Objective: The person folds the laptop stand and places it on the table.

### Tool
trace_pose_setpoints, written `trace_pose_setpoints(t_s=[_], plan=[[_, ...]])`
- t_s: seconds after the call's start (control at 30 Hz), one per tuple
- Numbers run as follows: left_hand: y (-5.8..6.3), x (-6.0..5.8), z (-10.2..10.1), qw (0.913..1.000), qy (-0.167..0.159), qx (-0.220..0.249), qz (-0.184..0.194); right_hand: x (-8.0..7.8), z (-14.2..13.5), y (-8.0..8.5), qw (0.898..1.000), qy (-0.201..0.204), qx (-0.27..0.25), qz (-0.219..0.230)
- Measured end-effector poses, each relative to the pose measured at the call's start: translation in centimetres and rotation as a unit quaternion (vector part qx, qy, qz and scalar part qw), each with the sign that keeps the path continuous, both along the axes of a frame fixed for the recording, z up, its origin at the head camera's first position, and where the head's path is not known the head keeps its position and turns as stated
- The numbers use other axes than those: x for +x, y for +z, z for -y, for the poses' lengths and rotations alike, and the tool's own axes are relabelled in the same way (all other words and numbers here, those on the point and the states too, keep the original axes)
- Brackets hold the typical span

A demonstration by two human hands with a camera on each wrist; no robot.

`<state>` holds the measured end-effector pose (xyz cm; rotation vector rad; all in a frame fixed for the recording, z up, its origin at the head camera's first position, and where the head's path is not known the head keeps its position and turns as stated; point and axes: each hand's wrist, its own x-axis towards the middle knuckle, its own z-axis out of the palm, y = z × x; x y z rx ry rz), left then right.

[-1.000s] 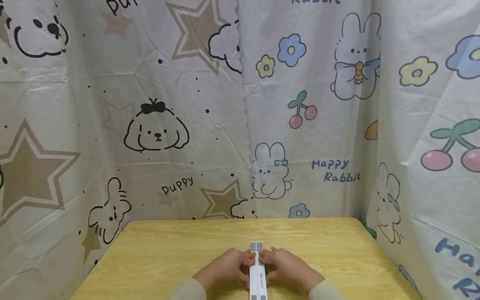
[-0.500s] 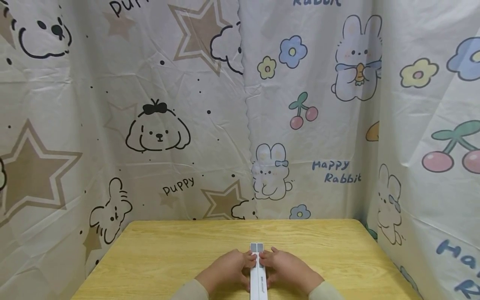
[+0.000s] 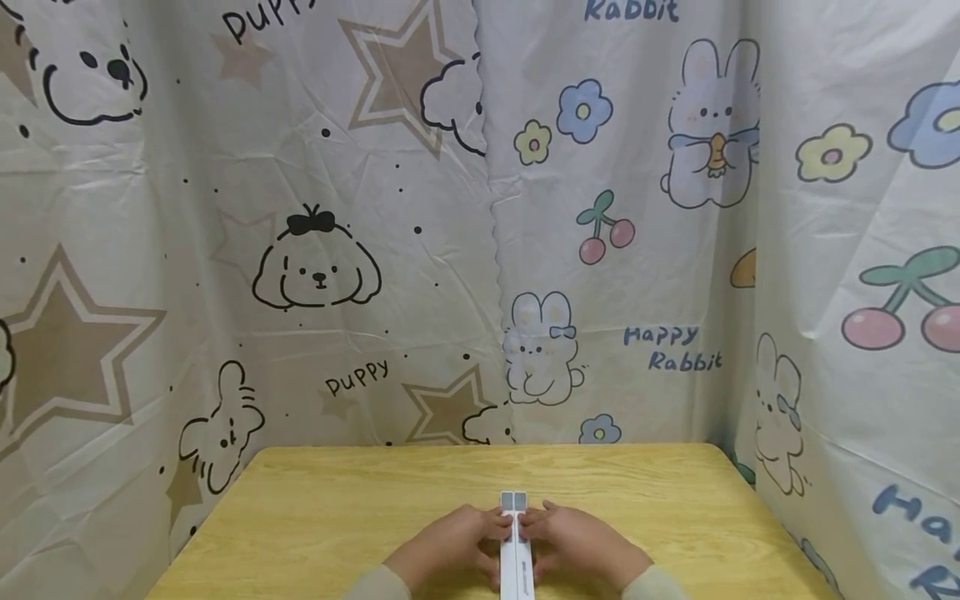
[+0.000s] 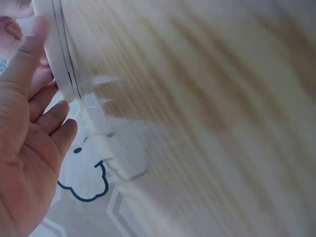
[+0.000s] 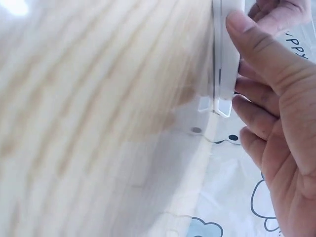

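A slim white folded laptop stand (image 3: pixel 517 554) lies lengthwise at the front middle of the wooden table, its two bars side by side. Grey pads (image 3: pixel 521 501) show at its far end; its near end runs out of the head view. My left hand (image 3: pixel 459 540) holds the left bar, and my right hand (image 3: pixel 576 542) holds the right bar, both near the far end. In the left wrist view, the thumb and fingers touch the stand (image 4: pixel 58 52) from its side and top. The right wrist view has the thumb pressed against the stand (image 5: pixel 228 49), other fingers partly behind it.
The yellow wood-grain table (image 3: pixel 337 483) extends around both hands. A pale curtain (image 3: pixel 420 333) printed with puppies, rabbits and stars surrounds the table at the back and both sides.
The scene sits slightly lower in the head view than before. Both hands keep their hold on the laptop stand, with no clear movement of it on the table.
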<state>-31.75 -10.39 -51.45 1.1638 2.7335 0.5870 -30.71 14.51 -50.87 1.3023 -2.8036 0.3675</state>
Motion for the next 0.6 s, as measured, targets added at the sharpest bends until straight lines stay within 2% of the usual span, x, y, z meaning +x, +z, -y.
trace_pose_setpoints(t_s=[0.13,0.23,0.37,0.6], plan=[[0.1,0.1,0.3,0.9999,-0.013,0.011,-0.002,0.3,0.1,0.5,0.998,-0.014,-0.012,0.054],[0.2,0.3,0.3,0.9998,-0.014,0.014,0.0,0.5,0.3,0.8,0.998,-0.02,-0.011,0.056],[0.5,0.8,0.1,0.9985,-0.008,0.052,0.012,0.7,0.6,1.2,1.0,-0.011,-0.001,0.025],[2.4,2.6,0.3,0.9953,-0.004,0.091,-0.032,2.4,0.0,2.2,0.998,0.018,-0.023,-0.053]])
